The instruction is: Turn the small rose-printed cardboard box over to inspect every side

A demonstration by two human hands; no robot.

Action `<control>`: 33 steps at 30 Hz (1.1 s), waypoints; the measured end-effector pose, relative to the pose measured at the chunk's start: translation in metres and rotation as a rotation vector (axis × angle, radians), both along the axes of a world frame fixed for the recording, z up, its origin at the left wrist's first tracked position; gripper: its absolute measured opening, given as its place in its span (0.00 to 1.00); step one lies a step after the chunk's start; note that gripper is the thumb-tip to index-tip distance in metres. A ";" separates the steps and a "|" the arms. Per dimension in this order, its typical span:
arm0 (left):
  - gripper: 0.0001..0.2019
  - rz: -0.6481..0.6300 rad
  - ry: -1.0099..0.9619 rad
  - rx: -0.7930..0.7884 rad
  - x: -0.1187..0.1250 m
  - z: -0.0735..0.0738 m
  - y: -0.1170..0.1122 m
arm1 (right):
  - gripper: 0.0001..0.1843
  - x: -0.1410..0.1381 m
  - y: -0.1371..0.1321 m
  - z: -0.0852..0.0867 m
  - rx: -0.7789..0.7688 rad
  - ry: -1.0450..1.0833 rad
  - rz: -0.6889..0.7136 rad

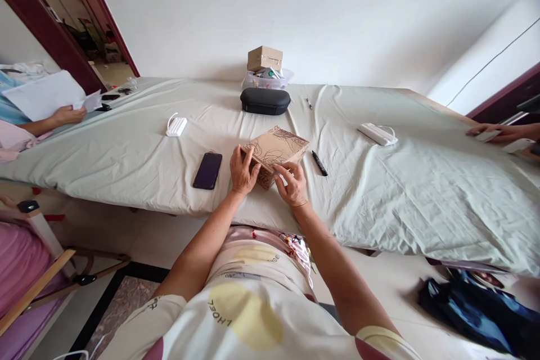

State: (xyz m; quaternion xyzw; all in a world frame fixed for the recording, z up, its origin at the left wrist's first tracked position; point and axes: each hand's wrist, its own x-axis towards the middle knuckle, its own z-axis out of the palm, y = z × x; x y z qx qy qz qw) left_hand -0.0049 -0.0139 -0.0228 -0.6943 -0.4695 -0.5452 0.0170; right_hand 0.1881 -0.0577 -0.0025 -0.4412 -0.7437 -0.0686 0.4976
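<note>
Left hand [243, 171], right hand [292, 184] both grasp near end of flat brown line-patterned cardboard box [278, 147]. Long axis runs away, angled right.

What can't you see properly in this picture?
Head view: near side of the patterned box, covered by the left hand and right hand; whether they clasp it or just rest is unclear.
Head view: contents of the clear tub, too small and partly behind the black case.
Head view: person at the right edge, cut off; only the co-worker's hand shows.
</note>
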 end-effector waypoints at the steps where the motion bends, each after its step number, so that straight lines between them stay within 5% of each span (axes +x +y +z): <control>1: 0.36 -0.001 0.031 0.015 0.001 0.001 -0.002 | 0.20 -0.001 0.000 -0.001 0.001 -0.020 -0.005; 7: 0.38 -0.118 0.183 0.108 0.009 0.007 -0.008 | 0.17 -0.002 0.004 -0.004 -0.030 -0.050 -0.069; 15: 0.29 -0.164 0.145 0.148 0.011 0.009 -0.007 | 0.17 -0.001 0.008 -0.002 -0.027 -0.008 -0.127; 21: 0.24 -0.301 0.109 0.225 0.008 0.006 -0.004 | 0.20 0.018 0.016 -0.002 0.019 0.136 -0.312; 25: 0.24 -0.276 0.079 0.176 0.005 0.004 -0.003 | 0.22 0.036 0.024 -0.007 0.031 0.312 -0.429; 29: 0.24 -0.178 0.010 0.090 0.001 -0.001 0.000 | 0.27 0.047 0.032 -0.016 -0.172 0.495 -0.432; 33: 0.24 -0.077 -0.130 -0.086 0.001 -0.005 0.005 | 0.22 0.044 0.038 -0.026 -0.422 0.443 -0.341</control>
